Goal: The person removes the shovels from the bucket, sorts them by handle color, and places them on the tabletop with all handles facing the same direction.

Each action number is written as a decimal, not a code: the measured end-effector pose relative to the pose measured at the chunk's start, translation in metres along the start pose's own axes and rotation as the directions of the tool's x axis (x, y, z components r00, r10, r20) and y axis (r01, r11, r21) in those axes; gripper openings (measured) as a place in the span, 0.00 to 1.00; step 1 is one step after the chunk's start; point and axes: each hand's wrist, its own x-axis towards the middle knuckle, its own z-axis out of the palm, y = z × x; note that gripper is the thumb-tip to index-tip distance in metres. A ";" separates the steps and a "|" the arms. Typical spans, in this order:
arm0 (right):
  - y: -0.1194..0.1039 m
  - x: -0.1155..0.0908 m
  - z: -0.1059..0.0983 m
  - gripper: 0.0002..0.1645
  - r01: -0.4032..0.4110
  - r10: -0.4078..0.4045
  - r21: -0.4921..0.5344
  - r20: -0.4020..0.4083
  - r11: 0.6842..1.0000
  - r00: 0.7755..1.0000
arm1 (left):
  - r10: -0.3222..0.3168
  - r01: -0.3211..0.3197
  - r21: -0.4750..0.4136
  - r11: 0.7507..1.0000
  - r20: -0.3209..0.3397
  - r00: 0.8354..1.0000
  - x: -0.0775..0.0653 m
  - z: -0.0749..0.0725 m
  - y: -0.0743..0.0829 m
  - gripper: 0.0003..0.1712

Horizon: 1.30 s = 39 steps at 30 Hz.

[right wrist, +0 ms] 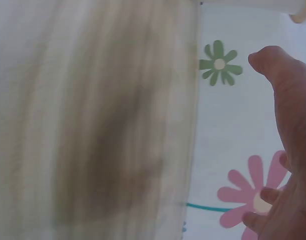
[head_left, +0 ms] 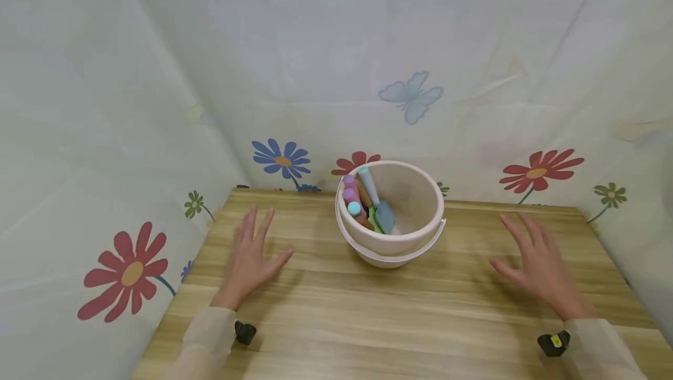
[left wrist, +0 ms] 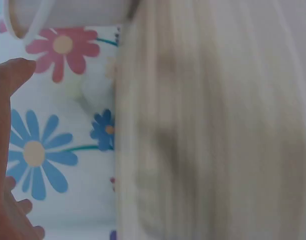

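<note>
A white bucket (head_left: 389, 245) with its handle lowered to the front stands near the back of the wooden table. Inside it lean a small trowel (head_left: 385, 217) with a grey-blue blade and pale handle, and a pink and purple item (head_left: 350, 188) with a light-blue round end. Some brown and green pieces lie lower down, partly hidden. To the left of the bucket my left hand (head_left: 249, 263) is held over the table with its fingers spread, holding nothing. My right hand (head_left: 538, 269) is likewise spread on the bucket's right side, apart from it and holding nothing.
The wooden table (head_left: 368, 321) runs back to a pale cloth wall (head_left: 326, 47) printed with flowers and a butterfly. More of this cloth closes in both sides. Small dark devices sit at both wrists, the left device (head_left: 245, 332) and right device (head_left: 554, 343).
</note>
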 end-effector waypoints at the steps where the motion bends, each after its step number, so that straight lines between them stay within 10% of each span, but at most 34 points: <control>1: 0.000 0.003 0.000 0.63 0.018 -0.018 0.027 -0.009 0.999 1.000 | 0.000 0.000 -0.035 0.999 0.000 1.000 0.002 -0.001 0.004 0.60; 13: -0.027 0.049 -0.021 0.57 0.041 -0.056 0.217 0.063 0.975 0.996 | -0.067 0.106 -0.403 0.909 0.111 0.992 0.036 -0.018 0.055 0.53; 20: -0.049 0.077 -0.029 0.51 0.040 -0.089 0.361 0.118 0.932 0.989 | -0.064 0.156 -0.572 0.805 0.177 0.982 0.054 -0.016 0.076 0.50; 39: -0.093 0.111 -0.010 0.53 -0.076 -0.127 0.674 0.247 0.735 0.961 | -0.045 0.233 -0.688 0.687 0.280 0.959 0.068 0.010 0.112 0.54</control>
